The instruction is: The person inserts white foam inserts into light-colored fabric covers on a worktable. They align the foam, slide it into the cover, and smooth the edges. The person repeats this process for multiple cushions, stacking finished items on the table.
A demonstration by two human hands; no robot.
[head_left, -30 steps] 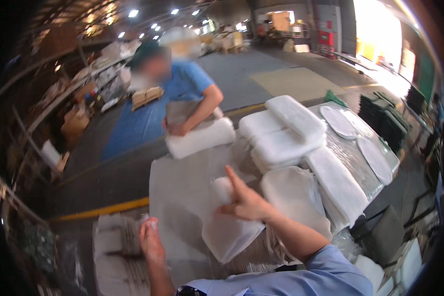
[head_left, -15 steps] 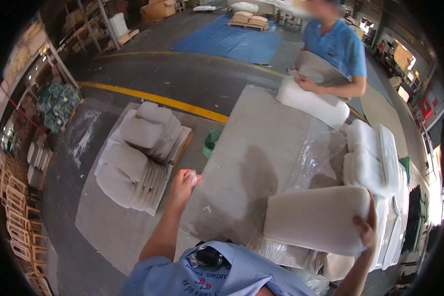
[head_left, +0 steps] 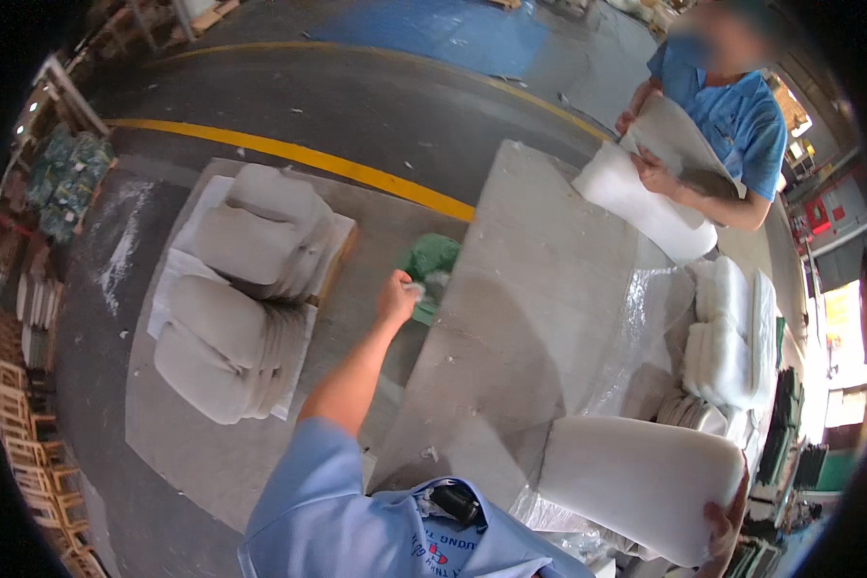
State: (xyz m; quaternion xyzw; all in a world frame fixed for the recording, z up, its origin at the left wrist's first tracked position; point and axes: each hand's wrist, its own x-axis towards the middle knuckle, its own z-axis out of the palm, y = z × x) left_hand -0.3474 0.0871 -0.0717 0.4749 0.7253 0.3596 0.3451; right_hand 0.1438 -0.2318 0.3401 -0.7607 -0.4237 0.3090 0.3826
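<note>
My left arm is stretched forward past the table's left edge. In the closed fingers of my left hand [head_left: 396, 300] is a small crumpled white scrap [head_left: 413, 289], its material unclear. Right beside that hand stands a green bag-like bin [head_left: 434, 254] with whitish bits in it. At the lower right, my right hand [head_left: 720, 529] grips the outer end of a white padded seat panel [head_left: 638, 479]. The panel lies tilted over the table's near right part, and part of that hand is hidden behind its edge.
The grey table [head_left: 511, 260] carries clear plastic film [head_left: 618, 332]. Stacked white pads [head_left: 722, 332] stand at right. Stacks of pale curved panels [head_left: 231, 328] sit left on a pallet. Across the table, a co-worker [head_left: 732, 125] in blue holds a grey panel over a white pad.
My left hand has reached forward to the green bin with the scrap. The panel in my right hand has shifted down and right in view. The head view has turned downward.
</note>
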